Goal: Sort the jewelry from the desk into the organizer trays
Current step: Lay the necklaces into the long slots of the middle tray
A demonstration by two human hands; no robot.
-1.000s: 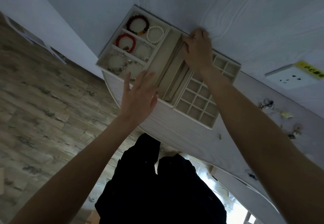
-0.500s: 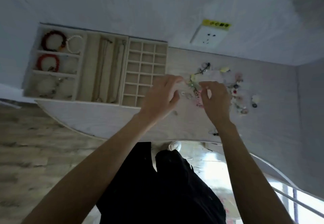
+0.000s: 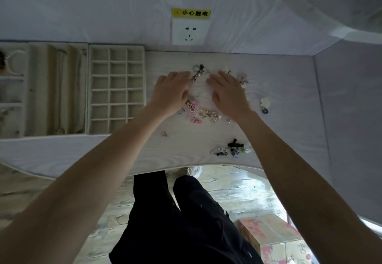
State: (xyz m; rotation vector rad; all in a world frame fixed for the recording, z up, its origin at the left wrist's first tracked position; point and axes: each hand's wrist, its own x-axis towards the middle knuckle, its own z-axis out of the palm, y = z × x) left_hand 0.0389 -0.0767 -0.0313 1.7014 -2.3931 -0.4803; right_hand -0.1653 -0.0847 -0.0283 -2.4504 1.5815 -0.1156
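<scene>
Small jewelry lies scattered on the pale desk. A pink and gold cluster of earrings sits between my wrists. My left hand and my right hand hover palm down over the pile, fingers relaxed and extended, holding nothing. A dark beaded piece lies just past my left fingertips. Blue and black earrings rest near the desk's front edge. A cream grid tray of small empty cells stands left of my left hand, beside a long-slot tray with necklaces.
A white flower piece lies right of my right hand. A small ring sits by my left forearm. A bracelet tray is cut off at the left edge. A wall socket is behind the desk. A cardboard box stands on the floor.
My right hand left the long-slot tray and both hands moved right to the jewelry pile. They have since spread apart and reached farther back over it.
</scene>
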